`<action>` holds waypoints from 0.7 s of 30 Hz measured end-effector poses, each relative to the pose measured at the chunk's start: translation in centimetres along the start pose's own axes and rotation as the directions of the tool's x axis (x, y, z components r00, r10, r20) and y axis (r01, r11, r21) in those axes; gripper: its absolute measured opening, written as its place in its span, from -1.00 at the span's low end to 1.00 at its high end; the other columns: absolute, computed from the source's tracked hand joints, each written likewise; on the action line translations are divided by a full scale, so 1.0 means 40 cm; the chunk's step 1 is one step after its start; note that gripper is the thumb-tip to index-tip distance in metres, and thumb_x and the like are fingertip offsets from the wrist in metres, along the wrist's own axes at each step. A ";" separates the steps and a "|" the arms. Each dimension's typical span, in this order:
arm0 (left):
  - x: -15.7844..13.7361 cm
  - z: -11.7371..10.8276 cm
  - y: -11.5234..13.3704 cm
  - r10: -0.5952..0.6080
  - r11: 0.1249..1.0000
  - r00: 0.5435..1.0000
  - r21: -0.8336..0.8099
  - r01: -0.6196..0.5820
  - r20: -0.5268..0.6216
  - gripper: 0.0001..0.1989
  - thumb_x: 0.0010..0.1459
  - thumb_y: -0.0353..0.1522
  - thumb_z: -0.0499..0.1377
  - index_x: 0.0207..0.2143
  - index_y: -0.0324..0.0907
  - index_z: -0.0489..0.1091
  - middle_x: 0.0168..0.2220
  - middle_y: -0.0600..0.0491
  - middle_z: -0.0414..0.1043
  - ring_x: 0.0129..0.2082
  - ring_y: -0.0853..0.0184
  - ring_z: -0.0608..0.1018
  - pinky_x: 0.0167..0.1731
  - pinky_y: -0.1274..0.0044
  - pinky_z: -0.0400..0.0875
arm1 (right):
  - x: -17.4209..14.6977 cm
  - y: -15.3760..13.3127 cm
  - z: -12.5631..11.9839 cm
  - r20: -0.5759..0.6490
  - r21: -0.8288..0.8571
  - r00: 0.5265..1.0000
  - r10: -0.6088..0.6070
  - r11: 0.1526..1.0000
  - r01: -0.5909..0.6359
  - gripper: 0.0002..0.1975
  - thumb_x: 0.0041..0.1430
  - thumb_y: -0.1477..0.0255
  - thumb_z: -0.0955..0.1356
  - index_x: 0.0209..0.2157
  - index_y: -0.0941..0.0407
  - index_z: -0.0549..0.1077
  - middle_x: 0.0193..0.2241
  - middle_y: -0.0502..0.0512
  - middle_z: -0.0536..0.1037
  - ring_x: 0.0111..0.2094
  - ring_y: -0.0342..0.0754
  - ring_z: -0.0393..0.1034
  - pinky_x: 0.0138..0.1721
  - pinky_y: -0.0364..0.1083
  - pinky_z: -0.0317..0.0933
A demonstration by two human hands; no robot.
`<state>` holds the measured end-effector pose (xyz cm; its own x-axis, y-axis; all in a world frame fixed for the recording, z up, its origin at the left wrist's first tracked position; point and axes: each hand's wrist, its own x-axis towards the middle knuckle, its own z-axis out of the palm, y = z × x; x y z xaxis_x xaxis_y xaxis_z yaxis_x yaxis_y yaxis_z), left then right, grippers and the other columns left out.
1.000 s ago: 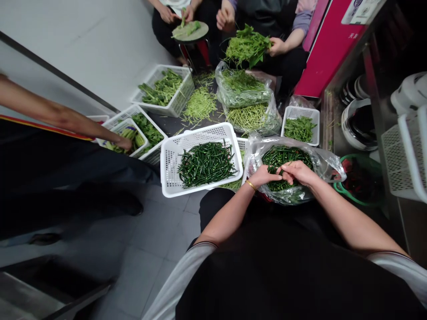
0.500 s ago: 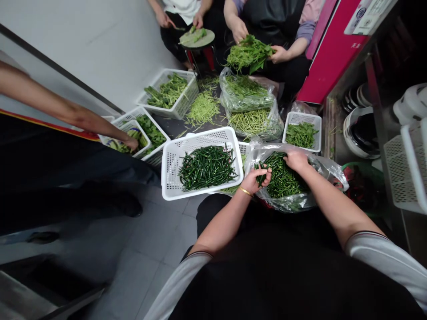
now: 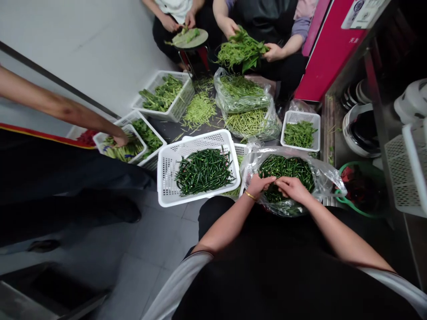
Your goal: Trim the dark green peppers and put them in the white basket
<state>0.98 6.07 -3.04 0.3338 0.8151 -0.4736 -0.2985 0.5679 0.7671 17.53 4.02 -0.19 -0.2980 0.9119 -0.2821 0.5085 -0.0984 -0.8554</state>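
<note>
Dark green chilies (image 3: 283,166) fill a clear plastic bag (image 3: 325,175) in front of me. Over the bag's near side, my left hand (image 3: 259,186), with a gold bangle at the wrist, is closed round a few chilies, mostly hidden by its fingers. My right hand (image 3: 292,187) meets it fingertip to fingertip, pinched; anything between those fingers is too small to make out. Left of the bag, a white perforated basket (image 3: 163,178) holds a heap of long dark green chilies (image 3: 204,171), its right end close to my left hand.
Beyond are a bag of green stems (image 3: 248,122), a small basket of cut greens (image 3: 300,134) and a crate of leafy stalks (image 3: 165,93). A co-worker's arm (image 3: 66,109) reaches into a basket at left. Two people sit opposite, handling vegetables. A green-rimmed basin (image 3: 353,208) stands right.
My right hand has come out of the chilies toward my left hand, and their fingertips now meet. The left hand has turned, hiding its chilies. The view has shifted slightly.
</note>
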 end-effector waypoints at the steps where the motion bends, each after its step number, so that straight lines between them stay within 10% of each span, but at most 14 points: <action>1: -0.007 -0.007 0.002 -0.009 0.998 0.999 0.067 0.006 0.047 -0.54 -0.26 -0.19 0.45 -0.64 -0.20 0.21 -0.76 0.22 0.10 -0.72 0.58 0.11 -0.67 0.59 -0.10 | 0.002 0.007 -0.001 0.056 0.128 0.997 0.047 0.990 -0.053 -0.52 0.19 -0.04 0.18 -0.42 0.09 0.34 -0.69 -0.12 0.25 -0.68 -0.15 0.18 -0.60 -0.15 0.10; 6: -0.052 -0.014 0.013 -0.080 0.977 0.976 0.211 0.035 0.205 -0.58 -0.35 -0.25 0.46 -0.60 -0.26 0.29 -0.71 0.18 0.21 -0.69 0.55 0.19 -0.65 0.59 -0.03 | 0.016 0.006 -0.004 0.191 0.204 0.981 -0.016 0.979 -0.024 -0.49 0.18 -0.09 0.17 -0.56 0.05 0.18 -0.76 -0.16 0.12 -0.74 -0.20 0.05 -0.65 -0.17 -0.02; 11: -0.069 0.017 -0.014 -0.139 0.987 0.988 -0.074 0.145 0.073 -0.66 -0.24 -0.25 0.37 -0.53 -0.26 0.31 -0.66 0.16 0.26 -0.70 0.56 0.21 -0.67 0.60 -0.03 | -0.008 -0.015 0.012 -0.156 -0.505 0.953 -0.260 0.850 0.149 -0.49 0.34 0.11 0.10 -0.55 0.11 0.31 -0.57 0.11 0.44 -0.50 -0.10 0.33 -0.45 -0.15 0.07; 17: -0.058 -0.013 0.005 -0.158 0.923 0.951 -0.304 0.237 0.264 -0.71 -0.15 -0.22 0.24 -0.54 -0.22 0.24 -0.63 0.12 0.23 -0.70 0.50 0.26 -0.70 0.62 -0.05 | 0.093 0.003 -0.105 -0.323 -0.754 0.933 0.162 0.551 -0.357 -0.37 0.28 -0.02 0.14 -0.22 0.24 0.51 -0.33 0.42 0.58 -0.27 0.15 0.50 -0.27 -0.02 0.24; 21: -0.052 -0.022 0.029 -0.092 0.938 0.955 -0.297 0.178 0.281 -0.70 -0.18 -0.26 0.30 -0.47 -0.20 0.25 -0.61 0.14 0.26 -0.67 0.47 0.31 -0.68 0.61 0.01 | 0.148 0.011 -0.169 -0.315 -0.645 0.905 0.286 0.635 -0.425 -0.59 0.18 0.11 0.33 -0.38 0.21 0.53 -0.33 0.37 0.59 -0.20 0.16 0.49 -0.18 0.02 0.30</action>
<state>-0.84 5.15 -1.53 0.5978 0.6940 -0.4011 -0.4862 0.7118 0.5070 21.47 12.06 0.71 0.1304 0.9227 -0.3629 0.9706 -0.1936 -0.1433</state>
